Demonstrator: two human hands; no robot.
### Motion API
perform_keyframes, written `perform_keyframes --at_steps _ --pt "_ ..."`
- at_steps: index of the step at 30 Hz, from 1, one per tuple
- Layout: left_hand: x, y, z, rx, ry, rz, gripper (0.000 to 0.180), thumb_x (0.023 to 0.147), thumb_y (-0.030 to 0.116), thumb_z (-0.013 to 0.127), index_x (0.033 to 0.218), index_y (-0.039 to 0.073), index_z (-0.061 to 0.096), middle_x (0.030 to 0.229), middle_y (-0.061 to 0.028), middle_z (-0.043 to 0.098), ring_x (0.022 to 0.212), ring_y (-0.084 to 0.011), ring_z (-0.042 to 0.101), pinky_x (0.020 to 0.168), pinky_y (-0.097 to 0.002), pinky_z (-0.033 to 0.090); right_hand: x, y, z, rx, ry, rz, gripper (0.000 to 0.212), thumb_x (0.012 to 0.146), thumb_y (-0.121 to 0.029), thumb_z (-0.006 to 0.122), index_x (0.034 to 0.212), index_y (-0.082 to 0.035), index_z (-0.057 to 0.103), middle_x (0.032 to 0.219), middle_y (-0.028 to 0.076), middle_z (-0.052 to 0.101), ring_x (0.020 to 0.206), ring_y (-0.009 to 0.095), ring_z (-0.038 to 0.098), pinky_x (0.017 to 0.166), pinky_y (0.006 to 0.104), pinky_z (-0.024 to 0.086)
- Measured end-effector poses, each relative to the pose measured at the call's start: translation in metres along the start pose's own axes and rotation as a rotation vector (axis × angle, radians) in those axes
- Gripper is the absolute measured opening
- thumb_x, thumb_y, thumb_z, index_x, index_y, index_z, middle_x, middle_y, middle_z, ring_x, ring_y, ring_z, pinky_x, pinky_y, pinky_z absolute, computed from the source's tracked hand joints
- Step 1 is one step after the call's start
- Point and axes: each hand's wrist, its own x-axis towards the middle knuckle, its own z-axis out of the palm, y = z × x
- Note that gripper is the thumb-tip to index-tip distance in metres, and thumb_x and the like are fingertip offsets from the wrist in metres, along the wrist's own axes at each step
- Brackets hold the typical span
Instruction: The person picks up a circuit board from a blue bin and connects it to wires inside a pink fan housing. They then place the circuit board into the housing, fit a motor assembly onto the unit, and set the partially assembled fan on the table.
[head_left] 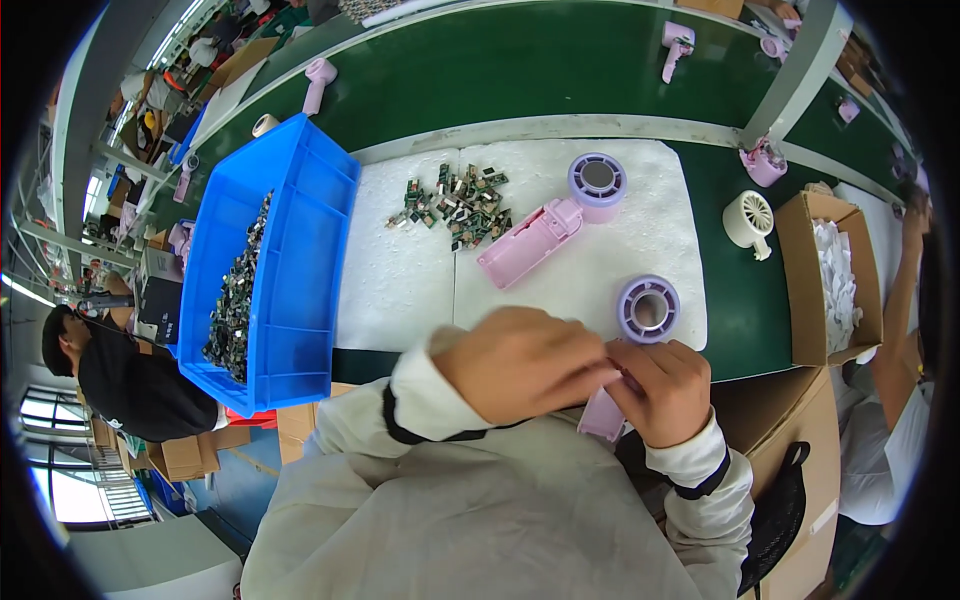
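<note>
Close to my body, my right hand (665, 392) is wrapped round the handle of a lilac handheld fan housing (650, 308). Its round ringed head points away from me, and the handle's pink end shows below my fingers. My left hand (530, 365), slightly blurred, reaches across to the handle with fingers pressed together; whatever they pinch is hidden. Farther off on a white foam sheet (400, 290) lies a second fan housing (535, 240), its pink handle shell open upward and its head (598, 185) purple. Beside it several small green circuit boards (465, 205) lie in a loose pile.
A deep blue bin (300, 260) holding many circuit boards stands at left. At right are a cream fan head (748, 220) and a cardboard box (800, 280) of white pieces. Beyond a raised ledge runs a green belt (520, 80) carrying pink housings. Other people work on both sides.
</note>
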Motion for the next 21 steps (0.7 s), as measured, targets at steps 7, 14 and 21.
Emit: perform_keyframes --at_steps 7,14,21 --pt "-0.046 -0.055 -0.049 0.526 0.567 -0.536 0.025 0.092 0.011 0.070 0.115 0.001 0.066 0.109 -0.0181 0.069 0.095 -0.0364 0.067 0.081 -0.0412 0.054 0.004 -0.003 0.004 0.001 0.062 -0.052 0.014 0.074 -0.007 0.079 0.087 -0.007 0.073 0.067 0.005 0.065 0.053 0.023 0.057 0.054 0.0360 0.046" --pt "-0.067 -0.075 -0.040 0.574 0.425 -0.672 0.030 0.092 0.007 0.065 0.122 0.003 0.065 0.107 -0.0206 0.067 0.100 -0.0411 0.064 0.089 -0.0469 0.054 0.000 -0.006 -0.002 -0.008 0.070 0.036 0.010 0.075 -0.004 0.076 0.084 -0.006 0.072 0.063 0.005 0.062 0.052 0.023 0.055 0.052 0.0351 0.043" --pt "-0.076 -0.076 -0.042 0.433 0.484 -0.808 0.022 0.087 0.005 0.066 0.108 0.002 0.066 0.101 -0.0198 0.066 0.097 -0.0405 0.064 0.085 -0.0478 0.055 0.001 -0.004 0.002 0.040 0.038 0.069 0.012 0.075 -0.004 0.076 0.085 -0.008 0.071 0.057 0.004 0.057 0.050 0.023 0.053 0.051 0.0365 0.040"
